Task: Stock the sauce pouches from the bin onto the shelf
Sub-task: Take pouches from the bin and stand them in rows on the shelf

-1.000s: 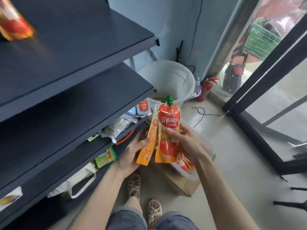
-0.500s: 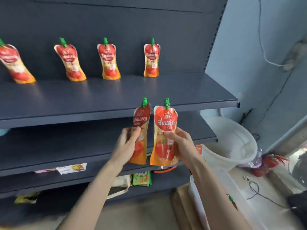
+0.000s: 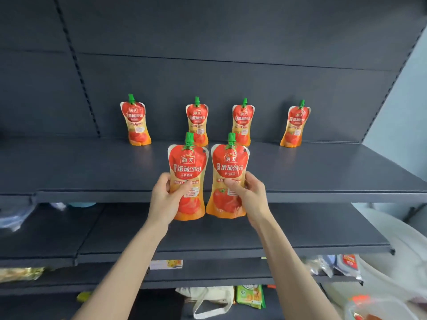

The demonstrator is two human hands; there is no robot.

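Observation:
I hold two red-and-orange tomato sauce pouches with green caps upright in front of the dark shelf (image 3: 323, 172). My left hand (image 3: 165, 199) grips the left pouch (image 3: 187, 167) around its waist. My right hand (image 3: 250, 196) grips the right pouch (image 3: 230, 165) the same way. Both pouches hang at the shelf's front edge, their bottoms below the board. Several matching pouches stand in a row along the shelf's back, among them one at the left (image 3: 136, 121) and one at the right (image 3: 295, 123). The bin (image 3: 381, 306) shows only partly at the bottom right.
A lower dark shelf (image 3: 300, 232) runs under the hands. Below it lie a green snack packet (image 3: 250, 296), a cloth bag (image 3: 208, 299) and wrapped goods (image 3: 342, 266). A white tub (image 3: 402, 250) stands at the right by the blue wall.
The view has swung up from the floor and bin to the shelf. Both hands have raised the two pouches to the front edge of the shelf with the row.

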